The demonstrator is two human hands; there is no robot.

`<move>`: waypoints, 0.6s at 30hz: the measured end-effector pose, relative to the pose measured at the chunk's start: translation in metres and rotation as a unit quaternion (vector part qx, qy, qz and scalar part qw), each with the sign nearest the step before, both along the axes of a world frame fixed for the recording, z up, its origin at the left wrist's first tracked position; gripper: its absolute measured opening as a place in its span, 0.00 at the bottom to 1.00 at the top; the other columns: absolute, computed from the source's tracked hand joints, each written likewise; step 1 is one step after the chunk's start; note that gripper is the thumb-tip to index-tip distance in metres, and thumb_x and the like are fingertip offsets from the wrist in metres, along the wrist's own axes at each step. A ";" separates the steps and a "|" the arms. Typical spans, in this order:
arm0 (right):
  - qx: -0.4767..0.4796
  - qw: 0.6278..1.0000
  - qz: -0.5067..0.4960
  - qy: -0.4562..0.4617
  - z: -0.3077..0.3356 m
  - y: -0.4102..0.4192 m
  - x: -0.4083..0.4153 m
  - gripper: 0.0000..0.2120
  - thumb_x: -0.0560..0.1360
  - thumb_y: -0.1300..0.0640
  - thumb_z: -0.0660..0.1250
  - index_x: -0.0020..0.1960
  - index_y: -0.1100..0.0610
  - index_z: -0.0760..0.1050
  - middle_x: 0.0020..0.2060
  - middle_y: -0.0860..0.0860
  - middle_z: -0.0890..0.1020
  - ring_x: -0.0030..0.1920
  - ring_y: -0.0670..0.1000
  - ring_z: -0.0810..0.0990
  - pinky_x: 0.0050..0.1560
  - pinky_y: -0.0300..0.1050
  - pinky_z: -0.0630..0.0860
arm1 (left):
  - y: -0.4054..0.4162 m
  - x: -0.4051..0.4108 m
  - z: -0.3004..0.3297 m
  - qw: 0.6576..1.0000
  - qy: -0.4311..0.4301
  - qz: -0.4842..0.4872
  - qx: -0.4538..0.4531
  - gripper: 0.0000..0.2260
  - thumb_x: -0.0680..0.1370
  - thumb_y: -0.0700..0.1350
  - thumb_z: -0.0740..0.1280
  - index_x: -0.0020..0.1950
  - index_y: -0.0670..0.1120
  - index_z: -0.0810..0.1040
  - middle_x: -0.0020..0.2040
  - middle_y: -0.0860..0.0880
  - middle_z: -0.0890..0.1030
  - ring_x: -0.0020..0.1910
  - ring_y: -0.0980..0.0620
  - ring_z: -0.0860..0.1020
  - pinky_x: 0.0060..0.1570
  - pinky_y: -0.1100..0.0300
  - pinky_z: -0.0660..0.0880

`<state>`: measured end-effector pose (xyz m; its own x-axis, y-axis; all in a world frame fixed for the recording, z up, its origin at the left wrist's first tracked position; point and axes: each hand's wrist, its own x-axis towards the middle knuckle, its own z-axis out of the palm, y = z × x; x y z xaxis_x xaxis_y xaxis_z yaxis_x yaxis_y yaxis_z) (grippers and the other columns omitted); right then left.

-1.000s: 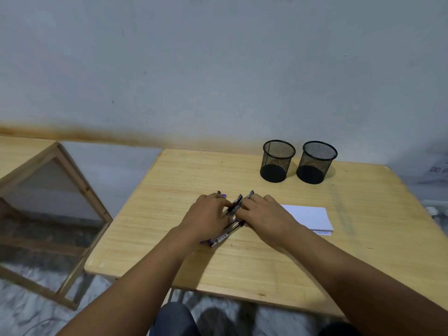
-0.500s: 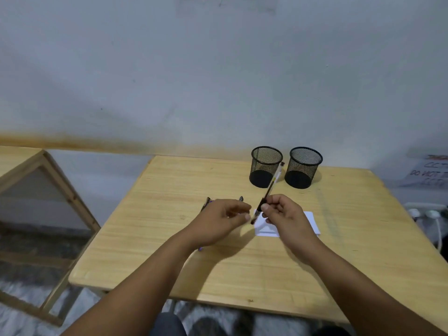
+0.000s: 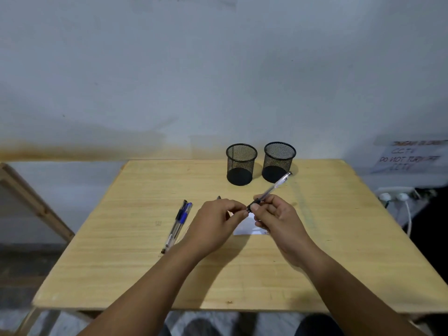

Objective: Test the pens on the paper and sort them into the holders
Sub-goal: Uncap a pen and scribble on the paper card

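My right hand [image 3: 276, 214] grips a clear pen [image 3: 274, 187] with a black cap, held above the table and slanting up to the right. My left hand [image 3: 215, 221] pinches the black cap end of that same pen. A white sheet of paper [image 3: 247, 227] lies under both hands, mostly hidden. A small bunch of pens [image 3: 178, 223] with blue and black caps rests on the table left of my left hand; another pen tip [image 3: 219, 197] peeks out behind it. Two black mesh holders [image 3: 241, 163] [image 3: 278, 161] stand empty at the back of the table.
The wooden table [image 3: 145, 263] stands against a pale wall. A wooden frame [image 3: 31, 202] leans at the left. At the right are a wall sign [image 3: 409, 156] and a power strip with a white cable [image 3: 397, 195].
Both hands lifted off the pile of pens. My right hand picked up one pen, and my left hand now pinches its cap end. The other pens lie uncovered at the left.
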<state>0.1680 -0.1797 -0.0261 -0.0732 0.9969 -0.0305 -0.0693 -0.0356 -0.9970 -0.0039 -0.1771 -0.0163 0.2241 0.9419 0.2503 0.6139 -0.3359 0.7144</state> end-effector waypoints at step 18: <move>0.031 0.994 -0.099 -0.035 0.003 0.037 0.046 0.05 0.78 0.57 0.68 0.45 0.56 0.80 0.36 0.53 0.82 0.37 0.49 0.80 0.44 0.42 0.79 | -0.003 -0.013 -0.018 0.989 0.006 0.106 -0.100 0.04 0.76 0.47 0.69 0.43 0.53 0.84 0.40 0.61 0.83 0.39 0.67 0.78 0.38 0.72 0.71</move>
